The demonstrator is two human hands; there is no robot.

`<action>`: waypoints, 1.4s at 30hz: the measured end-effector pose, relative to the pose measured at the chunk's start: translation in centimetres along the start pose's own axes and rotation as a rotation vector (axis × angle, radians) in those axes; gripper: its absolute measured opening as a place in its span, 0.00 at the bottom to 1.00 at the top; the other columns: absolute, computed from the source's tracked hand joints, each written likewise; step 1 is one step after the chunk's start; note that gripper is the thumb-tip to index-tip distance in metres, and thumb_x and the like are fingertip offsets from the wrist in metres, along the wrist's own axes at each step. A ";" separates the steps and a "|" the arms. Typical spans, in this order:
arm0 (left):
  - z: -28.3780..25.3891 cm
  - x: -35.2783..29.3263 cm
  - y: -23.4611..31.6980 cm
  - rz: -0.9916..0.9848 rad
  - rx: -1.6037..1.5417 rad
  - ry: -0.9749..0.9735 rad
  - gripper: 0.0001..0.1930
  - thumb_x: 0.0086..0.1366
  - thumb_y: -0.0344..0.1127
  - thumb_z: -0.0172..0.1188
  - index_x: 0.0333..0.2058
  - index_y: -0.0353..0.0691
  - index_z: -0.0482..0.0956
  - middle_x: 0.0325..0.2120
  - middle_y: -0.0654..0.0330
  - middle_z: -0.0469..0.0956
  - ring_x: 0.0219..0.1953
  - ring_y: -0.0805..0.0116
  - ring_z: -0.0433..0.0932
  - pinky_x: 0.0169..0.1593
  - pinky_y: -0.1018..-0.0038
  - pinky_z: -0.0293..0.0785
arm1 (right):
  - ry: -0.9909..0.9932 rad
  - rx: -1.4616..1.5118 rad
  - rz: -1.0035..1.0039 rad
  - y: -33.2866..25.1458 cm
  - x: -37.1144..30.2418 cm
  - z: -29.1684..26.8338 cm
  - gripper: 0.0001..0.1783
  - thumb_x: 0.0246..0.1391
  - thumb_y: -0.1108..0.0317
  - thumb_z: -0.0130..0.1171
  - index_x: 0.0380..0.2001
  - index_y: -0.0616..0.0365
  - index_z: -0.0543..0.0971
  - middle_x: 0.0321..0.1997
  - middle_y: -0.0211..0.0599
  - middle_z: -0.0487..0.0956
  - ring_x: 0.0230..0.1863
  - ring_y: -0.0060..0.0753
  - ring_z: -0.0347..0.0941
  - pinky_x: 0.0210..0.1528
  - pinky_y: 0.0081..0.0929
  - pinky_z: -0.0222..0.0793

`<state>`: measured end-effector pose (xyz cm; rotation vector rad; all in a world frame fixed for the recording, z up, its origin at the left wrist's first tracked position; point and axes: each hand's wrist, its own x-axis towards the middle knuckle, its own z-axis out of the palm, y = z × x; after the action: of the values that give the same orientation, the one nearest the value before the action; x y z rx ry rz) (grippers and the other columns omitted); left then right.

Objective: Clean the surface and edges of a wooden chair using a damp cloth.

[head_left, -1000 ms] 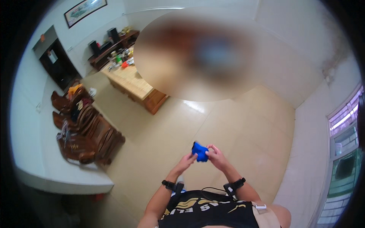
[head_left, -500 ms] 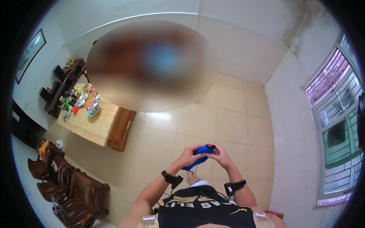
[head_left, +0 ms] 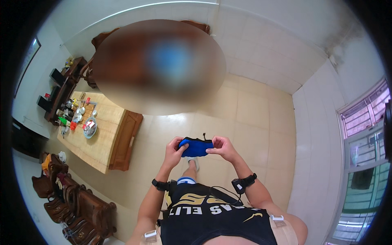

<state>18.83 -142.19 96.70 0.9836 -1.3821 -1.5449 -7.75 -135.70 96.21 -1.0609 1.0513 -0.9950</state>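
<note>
A blue fabric pouch [head_left: 197, 148] with a black upper edge is held up in front of my body. From that edge a short black cord or pull tab sticks up. My left hand [head_left: 174, 150] grips the pouch's left end, its thumb lying on the front. At the right end, my right hand [head_left: 222, 148] pinches the corner between thumb and fingers. The pouch hangs fairly flat between both hands, and its back is hidden. Each forearm wears a black strap with a small device.
A light-topped table [head_left: 87, 151] to the left bears a bowl [head_left: 90, 131], cups and bottles. Dark carved wooden chairs [head_left: 79, 200] line the lower left. A barred window [head_left: 363, 163] is on the right wall. A blurred oval covers the far area above the tiled floor [head_left: 245, 122].
Both hands have moved left and a little farther out, and are wider apart. The pouch, bunched and slanted before, is now spread level between them, its cord showing. The view has turned somewhat.
</note>
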 end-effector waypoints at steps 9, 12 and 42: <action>3.1 21.4 -0.1 -0.096 -0.082 -0.388 0.11 0.66 0.25 0.66 0.46 0.34 0.79 0.38 0.64 0.82 0.42 0.77 0.79 0.48 0.76 0.76 | 0.223 -0.077 0.188 -9.8 8.2 -11.9 0.27 0.46 0.76 0.78 0.51 0.57 0.80 0.31 0.19 0.76 0.33 0.13 0.71 0.38 0.17 0.71; 6.6 28.5 -0.6 -0.175 -0.126 -0.485 0.10 0.65 0.24 0.65 0.45 0.36 0.80 0.37 0.66 0.81 0.41 0.78 0.78 0.46 0.78 0.76 | 0.239 -0.138 0.257 -9.6 10.9 -16.6 0.14 0.50 0.73 0.75 0.40 0.59 0.84 0.36 0.24 0.80 0.38 0.17 0.76 0.43 0.17 0.73; 2.8 87.1 -8.9 -0.150 0.178 0.020 0.09 0.57 0.26 0.73 0.36 0.36 0.83 0.30 0.66 0.83 0.36 0.77 0.80 0.44 0.76 0.76 | 0.119 -0.679 -0.027 -10.7 73.2 -51.0 0.17 0.53 0.78 0.62 0.46 0.57 0.86 0.63 0.49 0.79 0.71 0.53 0.68 0.71 0.39 0.63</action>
<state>-15.55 -221.98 85.64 1.2323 -1.4790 -1.5353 -43.59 -217.54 86.28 -1.5754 1.5310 -0.7351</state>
